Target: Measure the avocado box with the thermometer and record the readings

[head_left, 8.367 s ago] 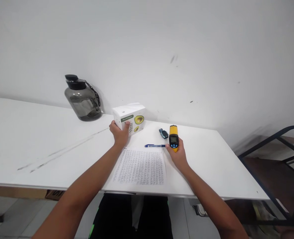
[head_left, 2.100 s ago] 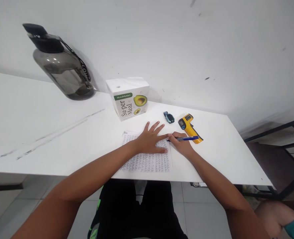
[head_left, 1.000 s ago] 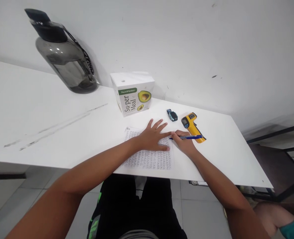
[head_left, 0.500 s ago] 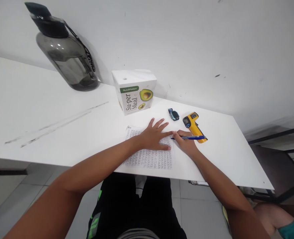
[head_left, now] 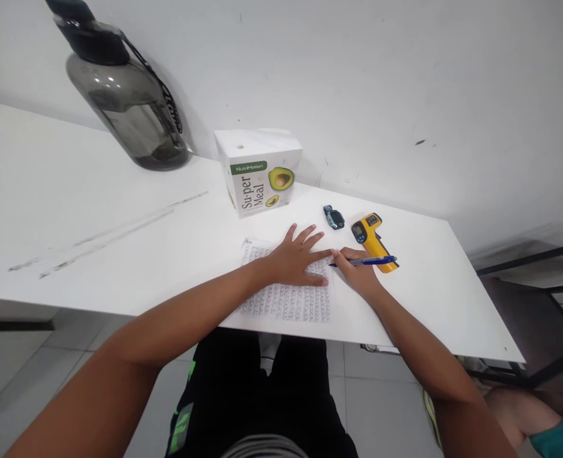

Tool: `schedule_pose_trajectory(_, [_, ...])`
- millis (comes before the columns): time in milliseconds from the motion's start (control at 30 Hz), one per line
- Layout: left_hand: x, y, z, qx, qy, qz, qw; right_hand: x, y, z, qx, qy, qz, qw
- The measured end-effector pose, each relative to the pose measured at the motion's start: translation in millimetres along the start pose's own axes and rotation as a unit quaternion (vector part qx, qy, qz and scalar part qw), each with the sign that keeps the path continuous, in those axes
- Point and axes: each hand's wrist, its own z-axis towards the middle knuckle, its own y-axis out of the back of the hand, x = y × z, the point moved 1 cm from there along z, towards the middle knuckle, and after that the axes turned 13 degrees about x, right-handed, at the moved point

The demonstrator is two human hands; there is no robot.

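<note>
My left hand (head_left: 291, 263) is lying splayed on the densely marked paper sheet (head_left: 285, 304) at the table (head_left: 434, 299)'s near edge; my right hand (head_left: 360, 273) is pinching the blue pen (head_left: 375, 261). Apparently I'm writing, the next stroke calling for steady paper.

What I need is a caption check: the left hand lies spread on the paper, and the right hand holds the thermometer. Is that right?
The head view shows the right hand holding a blue pen, not the thermometer; the rest stands.
</note>
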Motion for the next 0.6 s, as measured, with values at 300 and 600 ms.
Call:
schedule_pose_trajectory(300, [2.4,-2.4,0.3,-0.016,-0.008,0.001,1.0,-3.6,-1.4,-0.1,-0.101,0.058,-0.022,0.993])
schedule_pose_trajectory(600, [2.5,-0.7,-3.4,-0.037,-0.009,0.011,0.999,-13.9,15.2,6.0,-0.179,0.085,-0.215,0.956])
